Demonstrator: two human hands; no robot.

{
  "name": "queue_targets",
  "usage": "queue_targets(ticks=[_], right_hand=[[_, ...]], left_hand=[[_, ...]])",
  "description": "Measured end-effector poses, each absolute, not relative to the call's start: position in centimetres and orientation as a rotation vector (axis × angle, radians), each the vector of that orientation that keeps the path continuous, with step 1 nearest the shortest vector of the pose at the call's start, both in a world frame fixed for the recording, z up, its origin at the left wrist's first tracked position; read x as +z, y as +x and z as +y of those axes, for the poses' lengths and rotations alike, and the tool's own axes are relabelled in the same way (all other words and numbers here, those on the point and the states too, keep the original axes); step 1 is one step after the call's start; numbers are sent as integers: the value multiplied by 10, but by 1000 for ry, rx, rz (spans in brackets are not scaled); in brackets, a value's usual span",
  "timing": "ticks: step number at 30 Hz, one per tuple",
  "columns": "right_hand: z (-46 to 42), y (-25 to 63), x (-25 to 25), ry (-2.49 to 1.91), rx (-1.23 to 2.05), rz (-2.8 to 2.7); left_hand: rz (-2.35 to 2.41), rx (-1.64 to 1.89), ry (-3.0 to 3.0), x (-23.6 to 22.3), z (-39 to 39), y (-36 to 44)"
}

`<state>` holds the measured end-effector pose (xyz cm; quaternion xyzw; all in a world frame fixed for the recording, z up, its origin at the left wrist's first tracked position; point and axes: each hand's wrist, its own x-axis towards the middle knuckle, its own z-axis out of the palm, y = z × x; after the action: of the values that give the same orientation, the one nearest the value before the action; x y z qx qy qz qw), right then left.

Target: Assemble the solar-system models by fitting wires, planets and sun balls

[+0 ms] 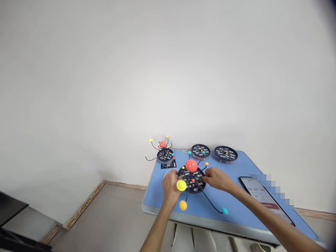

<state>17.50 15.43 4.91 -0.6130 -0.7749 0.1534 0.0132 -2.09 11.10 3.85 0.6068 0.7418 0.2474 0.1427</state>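
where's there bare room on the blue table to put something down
Blue tabletop shows left of the left hand and between the teal ball and the phone. It's crowded around the solar-system model under the left hand and right hand, and along the back by the black discs.

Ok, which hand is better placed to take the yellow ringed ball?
Left, probably: the left hand sits beside the yellow ringed ball; the right hand is across the round black base.
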Motion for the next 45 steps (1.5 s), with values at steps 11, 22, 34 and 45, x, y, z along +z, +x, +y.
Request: queue_targets(ticks=[11,22,34,45], right_hand=[[161,116,38,-1880,540,-2459],[162,142,33,-1936,489,-2456],[158,173,47,-2030,432,-2376],[173,148,23,-1965,570,-2412]], left_hand=[[2203,789,1774,27,122,-78],[2069,866,1760,7,132,-54],[1988,806,1795,15,142,-31],[2034,696,1808,7,139,-53]])
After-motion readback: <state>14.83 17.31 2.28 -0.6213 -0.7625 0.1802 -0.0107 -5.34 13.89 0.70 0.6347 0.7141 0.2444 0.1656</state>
